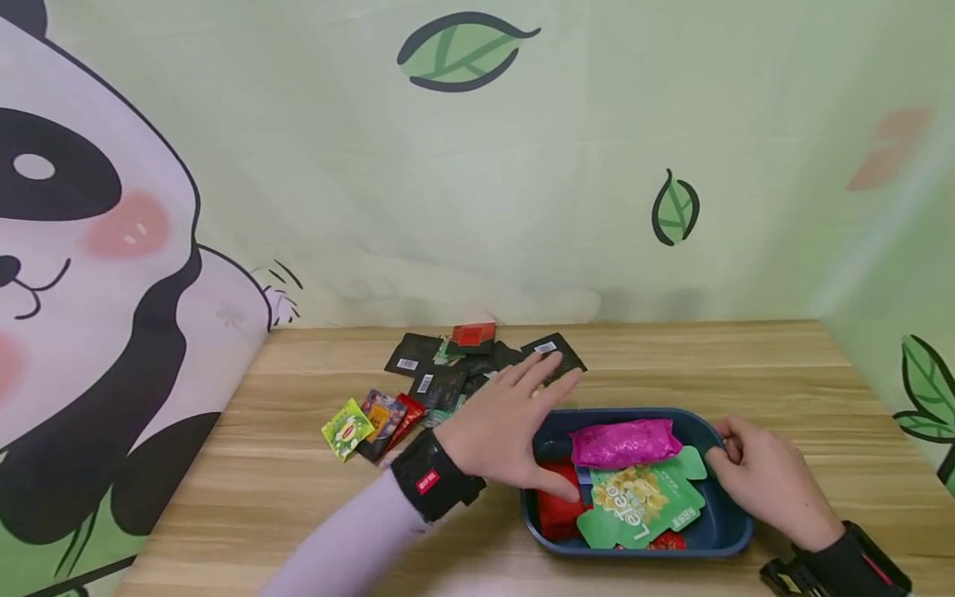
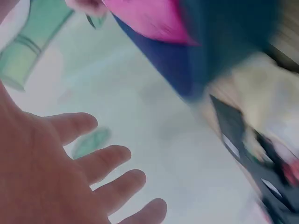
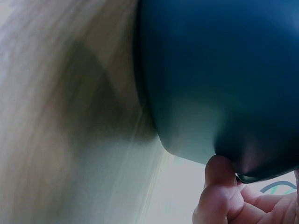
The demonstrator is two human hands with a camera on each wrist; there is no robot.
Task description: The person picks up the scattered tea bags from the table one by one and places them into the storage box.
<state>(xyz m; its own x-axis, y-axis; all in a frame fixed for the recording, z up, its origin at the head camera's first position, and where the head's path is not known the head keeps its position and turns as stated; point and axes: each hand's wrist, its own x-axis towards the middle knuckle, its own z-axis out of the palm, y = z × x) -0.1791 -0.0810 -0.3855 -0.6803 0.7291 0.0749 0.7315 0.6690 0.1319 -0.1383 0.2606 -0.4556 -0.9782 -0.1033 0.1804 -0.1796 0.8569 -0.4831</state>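
A dark blue plastic basin (image 1: 727,510) stands on the table. Inside it lie a shiny magenta packet (image 1: 625,444), a green printed carton piece (image 1: 645,506) with yellow flowers, and a red packet (image 1: 555,502). My left hand (image 1: 500,423) hovers at the basin's left end, fingers spread and holding nothing; its palm side (image 2: 51,172) shows in the left wrist view. My right hand (image 1: 772,481) pinches the basin's right rim. In the right wrist view, curled fingers (image 3: 219,186) meet the rim below the basin's outer wall (image 3: 219,79).
Behind my left hand lies a loose pile of black sachets (image 1: 438,386), with a red-and-black sachet (image 1: 473,336) on top. Farther left are a yellow-green tea sachet (image 1: 346,429), a purple-orange sachet (image 1: 383,417) and a red sachet (image 1: 406,419). A printed curtain (image 1: 336,166) backs the wooden table (image 1: 261,497).
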